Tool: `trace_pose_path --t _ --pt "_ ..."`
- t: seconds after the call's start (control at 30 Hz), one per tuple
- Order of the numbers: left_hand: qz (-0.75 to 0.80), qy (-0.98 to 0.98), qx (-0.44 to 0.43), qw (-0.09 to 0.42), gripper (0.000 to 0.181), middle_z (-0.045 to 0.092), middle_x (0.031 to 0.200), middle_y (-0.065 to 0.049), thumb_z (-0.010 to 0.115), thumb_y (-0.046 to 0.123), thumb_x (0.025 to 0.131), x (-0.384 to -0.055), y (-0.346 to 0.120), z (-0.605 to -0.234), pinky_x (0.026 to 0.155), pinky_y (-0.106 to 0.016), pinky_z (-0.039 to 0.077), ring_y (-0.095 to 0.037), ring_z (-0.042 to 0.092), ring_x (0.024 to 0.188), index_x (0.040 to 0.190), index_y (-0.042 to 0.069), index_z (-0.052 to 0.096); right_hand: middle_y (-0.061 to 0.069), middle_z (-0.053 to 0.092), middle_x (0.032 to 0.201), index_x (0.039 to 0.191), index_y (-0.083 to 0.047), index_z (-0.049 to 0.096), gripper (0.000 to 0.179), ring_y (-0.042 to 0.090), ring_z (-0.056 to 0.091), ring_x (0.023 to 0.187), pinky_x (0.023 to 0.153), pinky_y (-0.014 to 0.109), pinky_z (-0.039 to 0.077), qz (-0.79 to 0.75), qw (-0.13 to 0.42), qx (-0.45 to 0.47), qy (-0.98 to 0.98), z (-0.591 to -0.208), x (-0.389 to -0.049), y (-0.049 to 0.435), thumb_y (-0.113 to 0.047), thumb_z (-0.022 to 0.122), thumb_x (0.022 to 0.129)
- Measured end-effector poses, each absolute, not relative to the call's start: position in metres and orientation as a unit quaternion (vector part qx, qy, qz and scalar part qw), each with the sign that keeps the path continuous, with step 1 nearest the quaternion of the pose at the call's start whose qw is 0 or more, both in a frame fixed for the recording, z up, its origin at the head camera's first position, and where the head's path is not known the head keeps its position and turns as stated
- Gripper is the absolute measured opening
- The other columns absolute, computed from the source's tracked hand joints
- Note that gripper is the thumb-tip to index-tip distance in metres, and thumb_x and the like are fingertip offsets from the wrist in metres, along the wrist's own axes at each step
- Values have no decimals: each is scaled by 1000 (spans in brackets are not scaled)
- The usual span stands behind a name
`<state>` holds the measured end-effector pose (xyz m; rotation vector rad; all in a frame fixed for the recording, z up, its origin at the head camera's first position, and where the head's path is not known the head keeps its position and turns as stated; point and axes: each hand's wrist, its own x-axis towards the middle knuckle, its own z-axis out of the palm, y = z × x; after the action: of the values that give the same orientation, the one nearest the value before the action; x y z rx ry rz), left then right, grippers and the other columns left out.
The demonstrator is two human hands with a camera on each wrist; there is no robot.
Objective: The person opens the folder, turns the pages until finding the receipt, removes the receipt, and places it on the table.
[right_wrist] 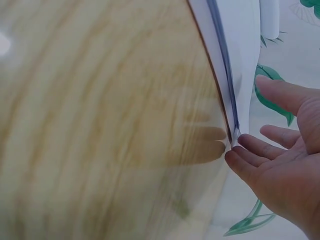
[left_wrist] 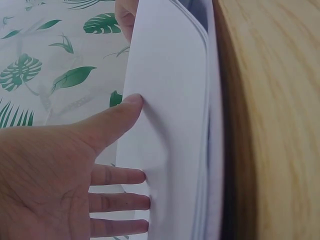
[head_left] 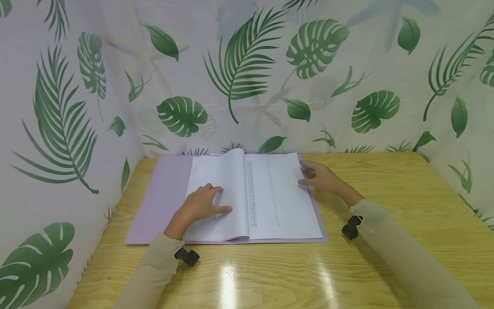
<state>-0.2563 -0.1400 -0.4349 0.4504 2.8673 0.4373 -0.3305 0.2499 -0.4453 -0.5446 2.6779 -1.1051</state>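
A document folder with a light purple cover (head_left: pixel 167 189) lies spread on the table, with white sheets inside. My left hand (head_left: pixel 200 205) rests on the turned left-hand pages (head_left: pixel 231 176), thumb and fingers extended; in the left wrist view the fingertips (left_wrist: pixel 142 176) touch the paper. The turned pages bulge near the middle fold. On the right-hand page (head_left: pixel 293 206) run two columns of small print, too fine to read. My right hand (head_left: pixel 320 175) is at that page's right edge, its thumb over the paper. The right wrist view shows fingertips (right_wrist: pixel 235 150) against the edge of the sheets, the thumb raised apart.
The wooden table (head_left: pixel 386 184) extends to the right of the folder and in front of it. A white cloth with green leaf prints (head_left: pixel 247 64) hangs behind the table and along both sides. Each wrist carries a small black camera mount (head_left: pixel 188 256).
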Motion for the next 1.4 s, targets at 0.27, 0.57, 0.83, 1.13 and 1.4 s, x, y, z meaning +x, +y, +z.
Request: trace_pose_path --t 0.27,0.57,0.83,1.13,1.4 --pt "137 974 152 100 77 57 140 -21 69 59 90 -254 -141 -430 98 -54 54 -39 61 121 146 8 54 34 33 158 152 14 31 74 50 33 147 119 61 33 -339 102 -178 918 -451 -334 250 -11 71 96" --pt "134 975 151 97 77 59 138 -21 70 59 90 -252 -141 -427 97 -54 55 -39 61 119 145 7 55 30 31 161 155 9 31 73 48 28 151 122 60 28 -319 110 -165 927 -453 -335 247 -15 69 97" --pt "130 975 147 100 77 58 138 -21 69 59 90 -253 -141 -428 96 -55 55 -40 61 120 145 7 56 30 33 161 155 8 32 71 47 29 150 122 59 29 -324 110 -166 925 -454 -334 247 -16 67 98" --pt "133 975 143 109 78 57 140 -21 70 60 90 -254 -140 -428 98 -54 54 -39 60 121 146 8 55 32 33 159 153 10 34 69 49 31 149 121 60 30 -334 104 -168 922 -450 -331 245 -15 67 99" --pt "134 974 145 112 78 57 139 -20 69 60 90 -254 -141 -430 98 -53 54 -37 60 120 146 8 54 33 36 157 151 12 36 66 49 35 147 119 60 34 -363 90 -169 912 -451 -329 247 -11 67 98"
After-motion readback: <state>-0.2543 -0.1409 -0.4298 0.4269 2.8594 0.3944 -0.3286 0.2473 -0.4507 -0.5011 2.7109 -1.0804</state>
